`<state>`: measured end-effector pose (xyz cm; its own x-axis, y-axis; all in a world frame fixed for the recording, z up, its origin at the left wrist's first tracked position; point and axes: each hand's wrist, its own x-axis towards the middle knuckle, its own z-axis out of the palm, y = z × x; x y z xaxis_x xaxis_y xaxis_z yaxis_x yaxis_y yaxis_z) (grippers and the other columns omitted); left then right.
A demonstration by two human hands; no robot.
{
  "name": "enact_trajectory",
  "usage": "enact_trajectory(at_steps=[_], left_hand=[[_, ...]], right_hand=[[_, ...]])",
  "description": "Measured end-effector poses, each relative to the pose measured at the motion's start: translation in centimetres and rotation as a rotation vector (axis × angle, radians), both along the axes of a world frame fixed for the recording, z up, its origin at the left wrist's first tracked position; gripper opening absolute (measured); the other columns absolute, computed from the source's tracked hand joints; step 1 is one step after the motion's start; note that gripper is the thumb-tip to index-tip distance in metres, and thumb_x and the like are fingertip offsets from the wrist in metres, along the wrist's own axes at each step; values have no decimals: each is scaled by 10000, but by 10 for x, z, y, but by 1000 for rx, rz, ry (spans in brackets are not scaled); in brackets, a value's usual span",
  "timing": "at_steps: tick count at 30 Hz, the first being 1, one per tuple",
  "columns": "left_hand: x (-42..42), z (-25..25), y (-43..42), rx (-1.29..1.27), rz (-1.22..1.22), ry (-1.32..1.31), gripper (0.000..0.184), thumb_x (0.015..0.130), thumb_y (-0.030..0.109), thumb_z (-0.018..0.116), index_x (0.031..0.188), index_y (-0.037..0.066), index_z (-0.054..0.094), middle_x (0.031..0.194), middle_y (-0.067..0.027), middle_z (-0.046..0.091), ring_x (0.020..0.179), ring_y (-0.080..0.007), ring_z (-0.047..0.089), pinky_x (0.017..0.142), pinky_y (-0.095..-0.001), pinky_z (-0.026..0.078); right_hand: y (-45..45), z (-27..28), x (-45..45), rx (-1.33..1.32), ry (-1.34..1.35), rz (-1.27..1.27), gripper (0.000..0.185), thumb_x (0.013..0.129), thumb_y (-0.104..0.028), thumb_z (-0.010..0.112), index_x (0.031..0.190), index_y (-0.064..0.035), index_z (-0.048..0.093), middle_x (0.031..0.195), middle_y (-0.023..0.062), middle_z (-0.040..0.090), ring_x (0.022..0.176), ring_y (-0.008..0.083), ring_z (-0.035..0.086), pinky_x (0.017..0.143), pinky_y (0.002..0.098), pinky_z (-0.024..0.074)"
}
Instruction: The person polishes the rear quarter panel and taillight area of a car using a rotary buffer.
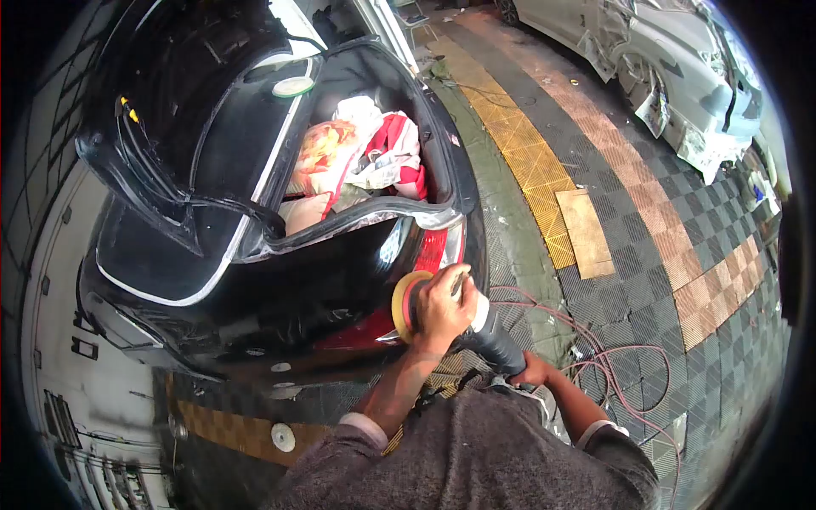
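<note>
A car polisher with a grey and black body spans the space between my two hands. My left hand is closed over its head, just behind the yellow round pad. Farther back, my right hand wraps round the rear end of the body. The pad stands on edge at the rear corner of a black car, close under the red tail light. Whether it touches the paint I cannot tell. The boot lid is raised, and a patterned pillow and red and white cloths lie inside.
A reddish hose or cord loops on the tiled floor at my right. A round green-edged pad rests on the car. Another round pad lies on the floor. A silver car partly covered in masking stands at upper right.
</note>
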<state>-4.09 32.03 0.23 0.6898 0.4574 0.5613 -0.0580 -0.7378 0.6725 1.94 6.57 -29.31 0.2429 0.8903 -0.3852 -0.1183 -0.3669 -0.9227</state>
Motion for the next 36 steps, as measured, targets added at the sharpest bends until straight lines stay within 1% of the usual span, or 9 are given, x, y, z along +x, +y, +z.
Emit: enact_trajectory(at_steps=[3,5,11,12,16,18,23,29,36], left_hand=[[6,-3,2,5,-7,19,202,863,47,703,1057,-5,728,906,-193,756,841,-325,766,754,-385,585],[19,0,6,39,-49,-16,194,872,60,697,1050,-11,728,914,-199,760,829,-335,765,741,-382,588],[5,5,0,-18,-1,16,215,855,63,692,1047,-33,706,957,-226,746,875,-382,748,766,-425,596],[2,3,-1,-24,-4,21,214,856,65,691,1043,-38,703,956,-227,745,876,-385,747,766,-429,596],[17,2,3,-10,-42,34,213,859,74,695,1046,-27,700,956,-226,742,876,-397,740,762,-446,594],[30,11,5,31,-29,78,219,865,94,700,1063,1,702,956,-227,739,878,-413,732,757,-463,591],[27,19,5,113,11,25,151,849,68,718,986,4,723,868,-197,747,794,-364,752,696,-422,585],[54,22,10,151,-12,103,153,850,100,720,979,17,729,890,-201,750,799,-379,743,697,-440,582],[96,36,21,223,19,249,190,848,162,708,974,27,750,895,-220,748,831,-408,739,727,-466,584]], right_hand=[[-4,0,-6,2,-55,-5,495,657,-218,875,1065,22,733,976,109,753,894,217,704,847,375,552],[4,5,-6,-45,-7,-114,573,646,-223,882,1127,36,709,1026,124,749,944,239,705,885,381,549],[5,3,0,-66,-115,-21,626,668,-151,900,1222,4,655,1064,95,749,954,213,709,865,374,561],[4,24,-1,-22,48,1,606,676,-137,899,1210,9,654,1047,101,752,940,221,712,846,378,564],[13,11,-4,-67,15,12,574,690,-100,880,1205,8,651,1042,104,753,927,225,718,837,389,570],[23,15,-2,16,200,-38,605,662,-149,861,1213,9,670,1055,106,746,975,231,701,926,380,543],[38,-32,-6,126,177,-8,625,676,-122,863,1242,29,646,1071,113,747,971,235,710,923,386,549],[51,12,-18,162,356,-113,467,725,-37,798,1153,20,621,880,92,719,767,205,700,723,366,562],[81,9,-5,307,430,-65,311,781,5,731,1084,11,662,884,125,722,739,230,709,695,384,577]])
